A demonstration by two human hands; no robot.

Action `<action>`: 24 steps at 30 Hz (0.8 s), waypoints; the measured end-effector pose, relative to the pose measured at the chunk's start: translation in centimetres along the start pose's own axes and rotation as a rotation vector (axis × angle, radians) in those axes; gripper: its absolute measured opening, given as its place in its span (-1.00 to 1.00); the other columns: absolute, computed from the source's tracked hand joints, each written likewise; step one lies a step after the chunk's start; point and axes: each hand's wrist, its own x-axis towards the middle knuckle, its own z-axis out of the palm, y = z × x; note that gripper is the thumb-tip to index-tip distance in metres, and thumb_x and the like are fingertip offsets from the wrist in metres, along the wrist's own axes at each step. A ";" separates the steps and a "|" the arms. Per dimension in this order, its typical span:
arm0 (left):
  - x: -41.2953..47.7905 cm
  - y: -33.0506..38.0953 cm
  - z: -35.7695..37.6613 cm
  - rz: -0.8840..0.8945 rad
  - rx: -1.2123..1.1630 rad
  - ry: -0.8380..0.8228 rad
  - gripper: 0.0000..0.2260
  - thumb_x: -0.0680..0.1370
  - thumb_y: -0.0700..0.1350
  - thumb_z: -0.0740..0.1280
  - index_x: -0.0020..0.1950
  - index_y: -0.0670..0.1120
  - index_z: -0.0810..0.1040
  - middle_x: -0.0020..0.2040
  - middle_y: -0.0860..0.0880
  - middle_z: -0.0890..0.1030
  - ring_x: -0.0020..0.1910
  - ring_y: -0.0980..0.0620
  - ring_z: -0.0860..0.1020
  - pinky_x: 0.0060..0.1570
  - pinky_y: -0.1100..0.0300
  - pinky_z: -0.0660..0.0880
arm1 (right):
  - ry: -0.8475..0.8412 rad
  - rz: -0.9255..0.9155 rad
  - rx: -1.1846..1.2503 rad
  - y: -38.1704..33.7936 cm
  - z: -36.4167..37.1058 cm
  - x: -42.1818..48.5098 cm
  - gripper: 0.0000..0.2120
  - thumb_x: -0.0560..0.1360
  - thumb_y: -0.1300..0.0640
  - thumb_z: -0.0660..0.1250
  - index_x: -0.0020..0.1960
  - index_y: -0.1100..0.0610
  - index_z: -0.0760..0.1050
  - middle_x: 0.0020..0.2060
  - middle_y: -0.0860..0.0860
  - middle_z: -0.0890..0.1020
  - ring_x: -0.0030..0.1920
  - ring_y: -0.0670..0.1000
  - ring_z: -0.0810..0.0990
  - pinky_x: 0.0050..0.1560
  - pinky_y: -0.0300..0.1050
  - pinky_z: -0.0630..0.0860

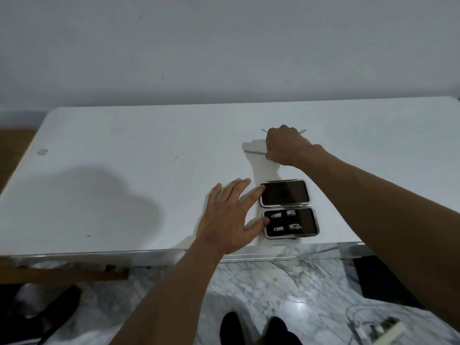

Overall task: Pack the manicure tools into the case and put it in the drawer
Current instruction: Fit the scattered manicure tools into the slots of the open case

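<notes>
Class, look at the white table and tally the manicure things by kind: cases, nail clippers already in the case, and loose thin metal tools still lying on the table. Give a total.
Open case: 1
Nail clippers in the case, upper and lower: 2
Loose thin metal tools, by the right hand, partly hidden: near, far left, far right: 3 visible
Total: 6

1. The right hand [286, 145] covers most of the thin tools [254, 152] beneath it; only their ends poke out.
2. Whether its curled fingers grip one cannot be told.
3. Both forearms run off the bottom edge.
</notes>
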 end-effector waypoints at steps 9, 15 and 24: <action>-0.2 0.0 -0.4 0.003 0.002 0.011 -0.42 0.55 0.35 0.06 0.55 0.19 0.17 0.53 0.03 0.28 0.52 0.02 0.19 0.48 -0.12 0.11 | 0.008 0.007 0.048 1.1 0.1 -3.4 -0.86 0.38 0.21 0.33 -0.31 0.22 0.43 -0.33 0.12 0.53 -0.21 0.22 0.56 -0.24 -0.08 0.46; -0.1 0.1 -0.1 0.000 0.015 0.013 -0.41 0.55 0.36 0.04 0.55 0.20 0.15 0.54 0.04 0.26 0.53 0.03 0.18 0.49 -0.11 0.10 | 0.189 0.001 0.204 3.9 -0.9 -7.4 -0.90 0.43 0.19 0.31 -0.17 0.22 0.56 -0.22 0.15 0.67 -0.15 0.19 0.59 -0.15 -0.06 0.46; -0.3 0.2 0.0 0.011 0.023 0.020 -0.42 0.57 0.35 -0.01 0.56 0.20 0.13 0.55 0.01 0.27 0.53 0.01 0.17 0.49 -0.11 0.08 | 0.221 -0.030 0.301 6.0 0.9 -14.6 -0.84 0.47 0.17 0.33 -0.12 0.22 0.66 -0.26 0.14 0.72 -0.18 0.19 0.64 -0.06 0.01 0.57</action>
